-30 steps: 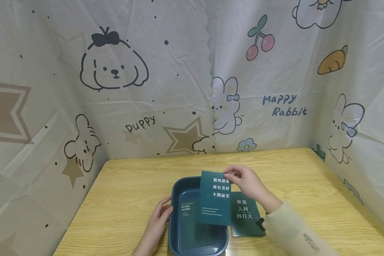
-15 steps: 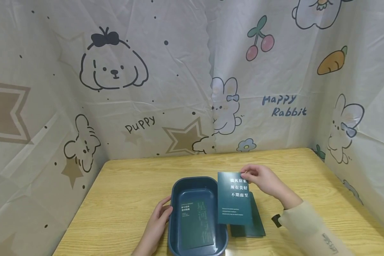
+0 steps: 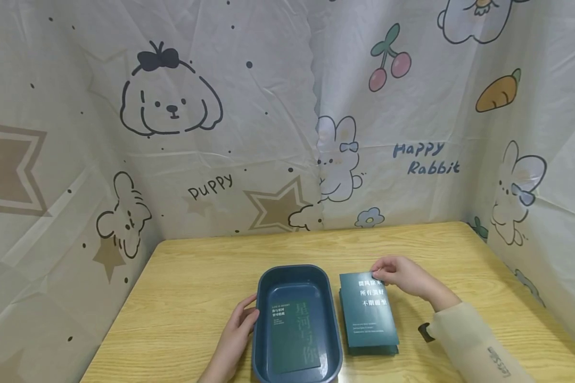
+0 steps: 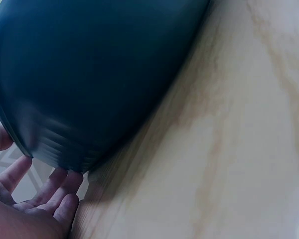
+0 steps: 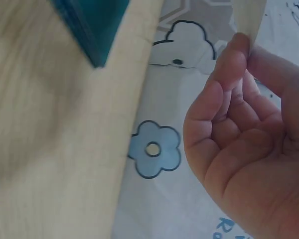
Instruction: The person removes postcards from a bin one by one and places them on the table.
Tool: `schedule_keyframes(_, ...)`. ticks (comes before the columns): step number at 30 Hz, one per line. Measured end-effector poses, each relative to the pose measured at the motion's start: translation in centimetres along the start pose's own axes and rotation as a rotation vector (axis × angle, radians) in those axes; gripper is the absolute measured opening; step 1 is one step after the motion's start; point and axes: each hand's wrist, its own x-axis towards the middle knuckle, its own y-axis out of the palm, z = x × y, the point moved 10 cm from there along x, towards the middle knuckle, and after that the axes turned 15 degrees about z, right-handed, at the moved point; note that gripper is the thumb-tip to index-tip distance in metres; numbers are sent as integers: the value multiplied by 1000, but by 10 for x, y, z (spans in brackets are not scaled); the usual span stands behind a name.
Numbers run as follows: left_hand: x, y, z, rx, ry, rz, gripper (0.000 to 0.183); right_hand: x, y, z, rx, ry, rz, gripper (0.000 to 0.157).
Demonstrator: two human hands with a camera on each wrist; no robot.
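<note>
In the head view, my right hand (image 3: 404, 276) pinches the top right corner of a dark green postcard (image 3: 368, 314) with white Chinese characters. That card overlaps a stack of similar green cards (image 3: 374, 350). The right wrist view shows the held card's pale back (image 5: 249, 22) between thumb and index finger, and the stack's corner (image 5: 97, 50). My left hand (image 3: 237, 324) rests against the left side of a dark blue rectangular tray (image 3: 259, 340); in the left wrist view its fingertips touch the outer wall (image 4: 99, 74). Another green card (image 3: 292, 340) lies inside the tray.
A wood-grain table (image 3: 206, 266) carries the tray and cards. Behind it and along both sides hangs a pale curtain (image 3: 268, 133) printed with cartoon animals. A black tab (image 3: 425, 332) shows by the right sleeve (image 3: 474, 340).
My right hand has carried the postcard from over the tray rightward and then down onto the card stack. The card inside the tray is now fully uncovered. My left hand stays put.
</note>
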Motion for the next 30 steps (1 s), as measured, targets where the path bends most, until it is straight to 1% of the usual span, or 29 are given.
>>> schedule_keyframes(6, 0, -1, 0, 3, -3, -8, 54, 6, 10, -14, 5, 4, 37, 18)
schedule_keyframes(14, -1, 0, -1, 8, 10, 2, 54, 11, 15, -32, 6, 50, 23, 16)
schedule_keyframes(21, -1, 0, -1, 12, 10, -4, 54, 14, 18, -36, -7, 79, 13, 12)
schedule_keyframes(30, 0, 0, -1, 7, 3, -13, 53, 17, 15, -33, -75, 145, -30, 10)
